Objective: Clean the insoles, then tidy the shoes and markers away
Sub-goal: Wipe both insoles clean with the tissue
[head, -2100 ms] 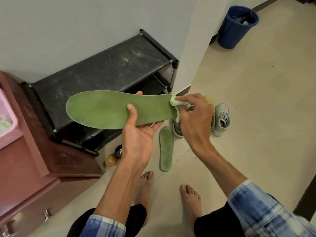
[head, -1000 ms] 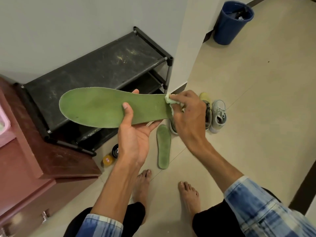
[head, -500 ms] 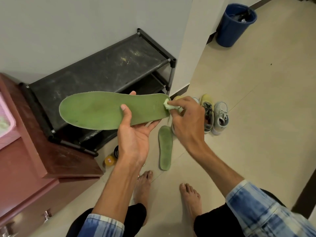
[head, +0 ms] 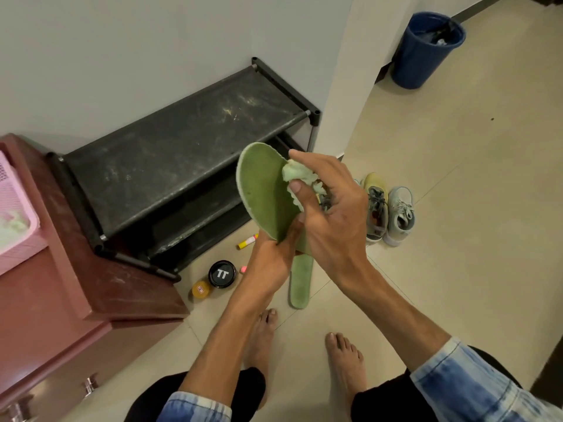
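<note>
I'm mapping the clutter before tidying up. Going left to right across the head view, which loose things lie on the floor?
orange jar → black tin → yellow-ended marker → green insole on the floor → yellow-toed shoe → grey shoe

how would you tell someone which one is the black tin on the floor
Find the black shoe rack against the wall, then look at the floor off its near corner, by the maroon cabinet. Two small round tins sit side by side there; the black tin is the bigger one, with white TT on its lid, unlike the orange tin beside it.
</note>
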